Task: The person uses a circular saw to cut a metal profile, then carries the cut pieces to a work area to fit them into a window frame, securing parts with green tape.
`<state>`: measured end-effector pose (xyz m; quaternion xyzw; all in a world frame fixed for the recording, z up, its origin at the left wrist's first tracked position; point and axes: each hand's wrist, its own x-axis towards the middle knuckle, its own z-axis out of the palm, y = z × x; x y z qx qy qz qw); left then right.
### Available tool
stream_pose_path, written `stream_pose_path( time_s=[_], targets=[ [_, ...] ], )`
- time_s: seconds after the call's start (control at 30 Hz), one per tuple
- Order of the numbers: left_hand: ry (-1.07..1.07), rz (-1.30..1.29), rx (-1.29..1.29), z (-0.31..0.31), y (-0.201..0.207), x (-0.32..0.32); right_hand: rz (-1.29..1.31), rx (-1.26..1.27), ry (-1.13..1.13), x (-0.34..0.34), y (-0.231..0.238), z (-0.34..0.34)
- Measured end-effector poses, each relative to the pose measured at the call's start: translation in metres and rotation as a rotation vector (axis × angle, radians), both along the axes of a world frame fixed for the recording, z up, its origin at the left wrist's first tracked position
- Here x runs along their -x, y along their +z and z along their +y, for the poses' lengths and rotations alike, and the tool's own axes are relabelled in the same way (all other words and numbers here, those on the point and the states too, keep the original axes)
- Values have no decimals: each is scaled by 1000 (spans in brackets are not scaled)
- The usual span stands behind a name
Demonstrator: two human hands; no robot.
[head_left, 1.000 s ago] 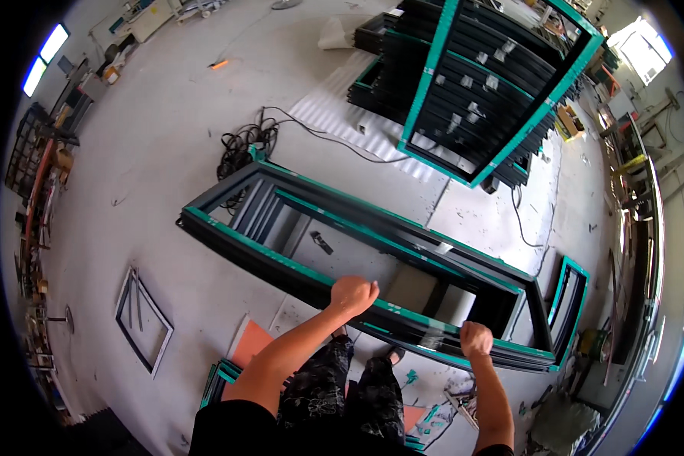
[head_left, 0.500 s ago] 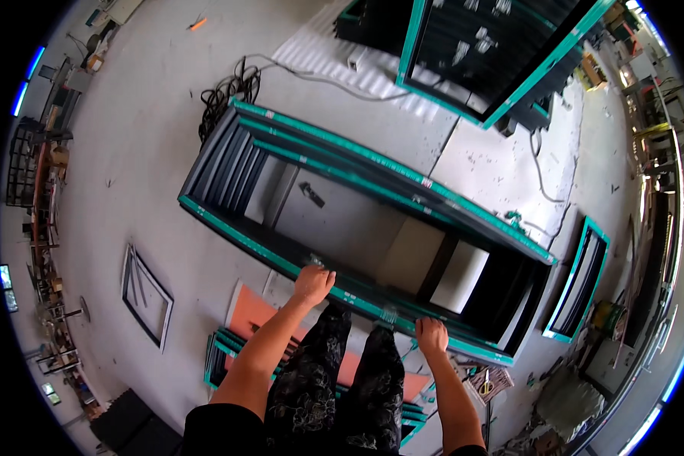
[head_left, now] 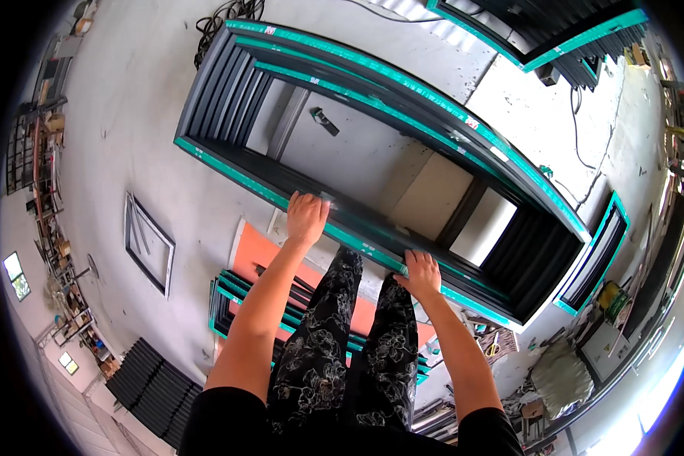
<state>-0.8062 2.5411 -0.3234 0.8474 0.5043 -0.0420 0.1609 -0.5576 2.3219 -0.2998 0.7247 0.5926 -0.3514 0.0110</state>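
A long stack of dark rectangular window frames (head_left: 228, 163) with green tape along the edges lies in front of me. My left hand (head_left: 308, 219) curls its fingers over the near rail, left of the middle. Farther right on that rail, my right hand (head_left: 422, 273) grips with its fingers over the top and its thumb toward me. The undersides of both grips are hidden. Through the stack's opening, a small dark tool-like item (head_left: 324, 121) shows, its kind unclear.
More green-edged frames stand at the far right (head_left: 562, 49), and another leans beyond the stack's right end (head_left: 594, 254). Below my arms lie an orange-red sheet (head_left: 254, 254) and smaller frames (head_left: 224, 304). Black cable (head_left: 228, 23) coils behind the stack; a thin frame (head_left: 150, 243) lies left.
The view has shifted, so the stack sits higher and looks larger. My right hand has moved left along the near rail. My left hand stays on the rail.
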Motion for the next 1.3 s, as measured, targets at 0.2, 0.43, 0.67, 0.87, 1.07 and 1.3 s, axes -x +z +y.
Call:
stream_pose_path(
  time_s=[0.2, 0.43, 0.67, 0.87, 1.07, 1.3],
  targets=[
    [174, 13, -258, 2, -20, -22, 32, 169, 31, -1, -27, 7],
    [183, -137, -288, 2, -22, -14, -6, 19, 47, 6, -37, -2],
    [217, -271, -358, 1, -24, -11, -13, -67, 61, 8, -43, -5],
    [246, -260, -349, -1, -24, -4, -51, -14, 84, 15, -46, -5],
    [288, -126, -264, -8, -25, 0, -58, -135, 89, 18, -52, -13],
    [303, -84, -156, -19, -26, 2, -122, -92, 78, 23, -53, -20]
  ],
)
